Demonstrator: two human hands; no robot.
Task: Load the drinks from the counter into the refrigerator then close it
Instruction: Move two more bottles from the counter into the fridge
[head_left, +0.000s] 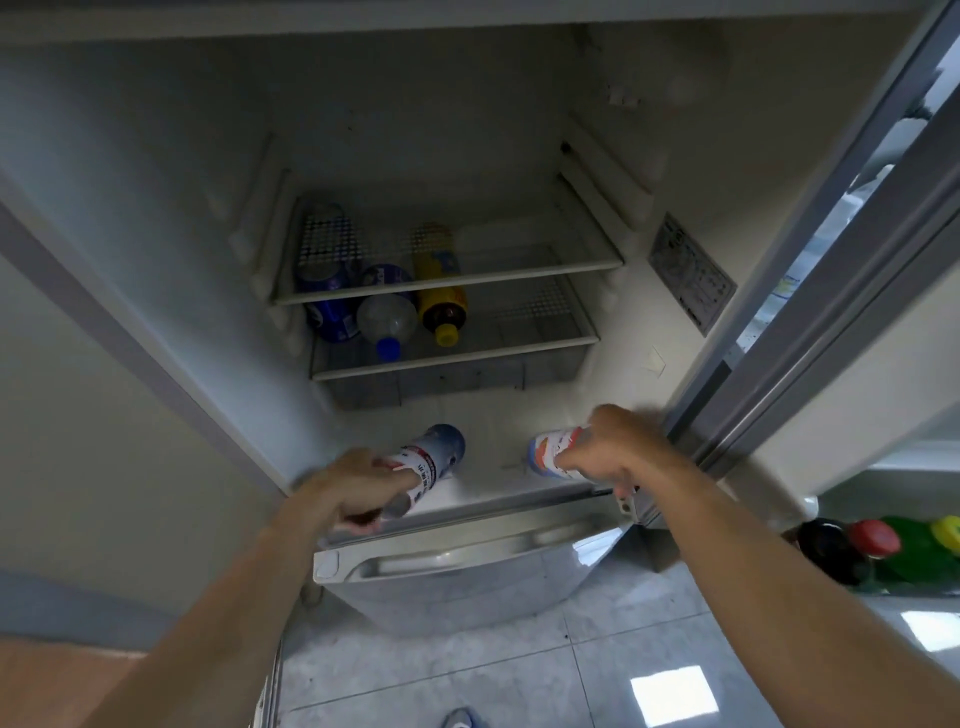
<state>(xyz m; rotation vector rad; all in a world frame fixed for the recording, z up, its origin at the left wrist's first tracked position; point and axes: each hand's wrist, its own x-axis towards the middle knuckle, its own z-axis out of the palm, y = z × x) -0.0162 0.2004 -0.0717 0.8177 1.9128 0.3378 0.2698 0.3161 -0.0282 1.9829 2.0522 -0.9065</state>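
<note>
My left hand (358, 488) clasps a white-labelled can (428, 462); my right hand (608, 447) grips another labelled can (550, 452), low centre frame, both angled toward the fridge floor (493, 415) for loading.

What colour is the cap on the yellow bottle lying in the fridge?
Yellow. The cap matches its yellow bottle, seen in the head view.

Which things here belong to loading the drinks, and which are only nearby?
Job: left hand holding a can; right hand holding another can; open refrigerator; bottles waiting at right.
Nearby only: freezer drawer; tiled floor; shoe.
</note>
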